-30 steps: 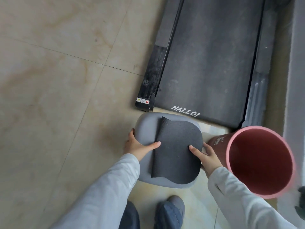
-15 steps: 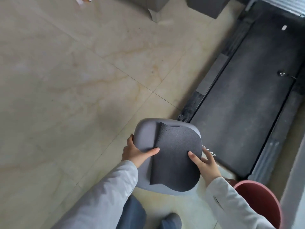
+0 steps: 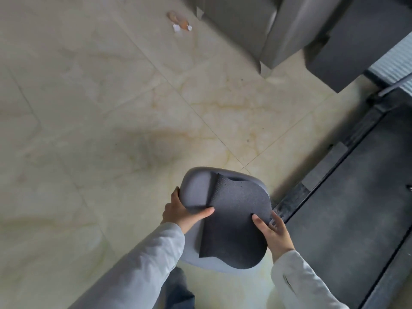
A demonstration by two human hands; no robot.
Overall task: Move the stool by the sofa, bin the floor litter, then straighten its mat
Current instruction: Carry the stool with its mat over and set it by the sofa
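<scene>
Grey stool [image 3: 196, 192] held off the floor near bottom centre, left hand [image 3: 181, 214] clamped on its left rim, thumb on top; right hand [image 3: 273, 231] gripping the right edge, thumb pinning the dark mat [image 3: 234, 221], which sits skewed right. Sofa [image 3: 252, 25] far, litter [image 3: 181, 24] beside it. Carry level, keep thumb on mat, clear the treadmill [image 3: 356, 208], set down by sofa.
</scene>
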